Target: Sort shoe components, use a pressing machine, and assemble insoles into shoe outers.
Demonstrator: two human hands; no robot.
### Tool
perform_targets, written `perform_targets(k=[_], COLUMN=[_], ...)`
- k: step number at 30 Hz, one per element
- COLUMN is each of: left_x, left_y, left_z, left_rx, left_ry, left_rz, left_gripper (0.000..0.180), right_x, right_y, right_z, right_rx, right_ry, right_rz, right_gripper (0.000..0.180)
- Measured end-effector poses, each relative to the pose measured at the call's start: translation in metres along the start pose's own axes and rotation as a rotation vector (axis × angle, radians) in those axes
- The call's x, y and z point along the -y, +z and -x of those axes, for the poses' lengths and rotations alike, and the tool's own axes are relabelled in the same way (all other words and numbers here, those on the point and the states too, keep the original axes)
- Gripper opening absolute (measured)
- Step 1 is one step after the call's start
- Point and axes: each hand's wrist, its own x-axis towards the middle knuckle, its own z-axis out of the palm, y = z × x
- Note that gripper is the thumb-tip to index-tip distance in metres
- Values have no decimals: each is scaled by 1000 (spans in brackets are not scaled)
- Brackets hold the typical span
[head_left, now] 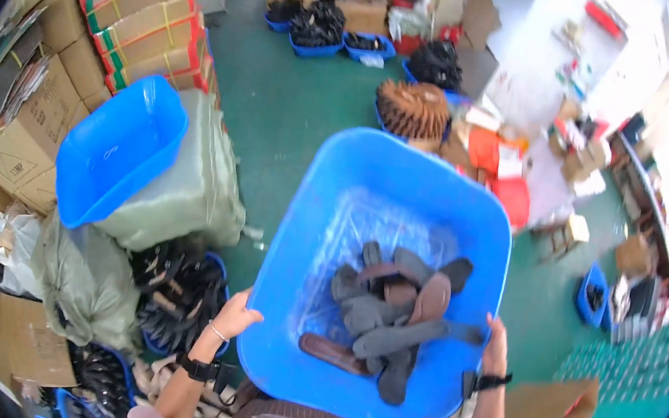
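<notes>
A large blue plastic tub [390,162] is held up in front of my body, tilted so that its inside shows. My left hand [235,315] grips its left rim with the thumb over the edge. On the opposite side my right hand [496,346] holds the right rim, its fingers partly hidden behind the wall. Several dark grey shoe insoles [398,339] lie in a loose heap on the tub's bottom, towards me. Among them are a few brown insoles [433,298], one lying apart at the near left.
An empty blue tub [120,149] rests on a wrapped bale [187,183] at left, beside stacked cartons [146,10]. Tubs of black pieces [317,27] stand at the back. A bundle of brown pieces [414,108] sits beyond my tub; a wooden stool [565,236] stands right.
</notes>
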Motion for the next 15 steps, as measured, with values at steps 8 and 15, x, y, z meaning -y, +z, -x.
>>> perform_targets(k=[8,15], left_x=[-31,-65], left_y=[-69,-196], left_z=[-274,-484], left_rx=[-37,-106], left_ry=[63,-63], left_rz=[-182,-116], left_gripper=[59,53], right_x=[49,141], right_y=[107,322], right_z=[-165,-412], right_rx=[-179,-11], right_ry=[-88,-32], right_rz=[-43,-25], right_gripper=[40,38])
